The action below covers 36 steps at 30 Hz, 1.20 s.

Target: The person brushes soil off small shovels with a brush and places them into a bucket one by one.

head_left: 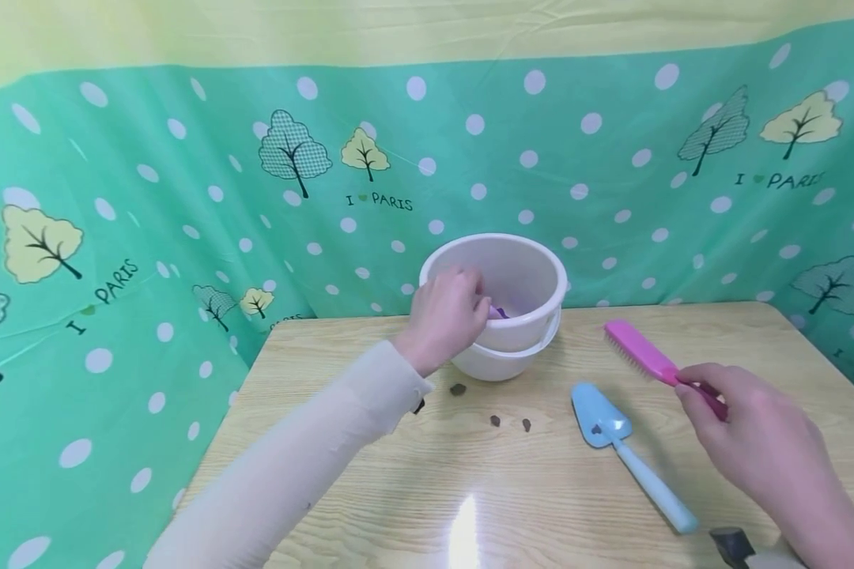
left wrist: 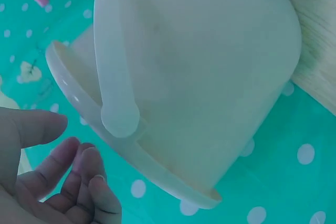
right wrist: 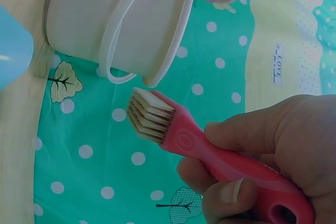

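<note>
A white bucket with a swing handle stands at the back of the table. My left hand hovers at its left rim; in the left wrist view the fingers are loosely bent, with a gap to the thumb and nothing held. Something purple shows inside the bucket. On the right, my right hand grips a pink brush by its handle, held above the table. Its pale bristles show in the right wrist view.
A light blue trowel lies between the bucket and my right hand, with a dark bit on its blade. Small dark bits are scattered in front of the bucket. A green dotted curtain hangs behind the wooden table.
</note>
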Tool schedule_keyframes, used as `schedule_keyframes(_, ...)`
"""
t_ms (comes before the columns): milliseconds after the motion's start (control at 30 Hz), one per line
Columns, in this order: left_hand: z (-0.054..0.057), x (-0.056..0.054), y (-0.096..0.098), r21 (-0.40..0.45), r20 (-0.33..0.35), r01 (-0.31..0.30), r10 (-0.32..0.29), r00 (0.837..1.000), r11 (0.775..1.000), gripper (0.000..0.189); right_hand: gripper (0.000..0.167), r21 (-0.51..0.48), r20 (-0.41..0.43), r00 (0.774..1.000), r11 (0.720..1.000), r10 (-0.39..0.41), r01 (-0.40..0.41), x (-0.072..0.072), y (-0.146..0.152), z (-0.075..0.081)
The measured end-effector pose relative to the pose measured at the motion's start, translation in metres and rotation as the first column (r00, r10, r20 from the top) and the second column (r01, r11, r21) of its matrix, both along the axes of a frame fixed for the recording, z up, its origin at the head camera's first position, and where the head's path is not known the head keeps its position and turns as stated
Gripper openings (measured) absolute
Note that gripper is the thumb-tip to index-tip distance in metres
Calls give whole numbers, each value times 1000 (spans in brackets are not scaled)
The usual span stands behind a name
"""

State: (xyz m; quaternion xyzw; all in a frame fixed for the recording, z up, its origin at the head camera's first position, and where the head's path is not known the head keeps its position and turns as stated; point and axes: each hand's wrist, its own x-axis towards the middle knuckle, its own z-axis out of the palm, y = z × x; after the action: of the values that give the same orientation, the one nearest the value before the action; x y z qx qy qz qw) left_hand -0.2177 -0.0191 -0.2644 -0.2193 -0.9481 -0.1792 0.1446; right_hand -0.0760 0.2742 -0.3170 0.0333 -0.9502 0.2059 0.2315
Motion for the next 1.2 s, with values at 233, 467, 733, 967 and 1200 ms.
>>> schedule_keyframes(233,-10,24,-6,-38,-133,76,-81,988,996,10,18,6,25,999,1000,-20,20,1,6,2)
schedule_keyframes(467,-24,45,-3,-43,-305,196,-200,931,980,6,18,-2,24,998,998,-55,55,2,14,5)
schedule_keyframes(733,-33,69,1,-96,-289,243,-260,921,965,8,18,0,6,997,997,-82,82,2,19,7)
schedule_keyframes(967,-42,85,8,-144,-249,290,-318,915,946,8,18,-22,13,995,995,-99,99,3,22,8)
schedule_keyframes(1200,-69,96,29,-160,-204,337,-365,909,928,11,19,-15,36,992,992,-123,124,3,24,6)
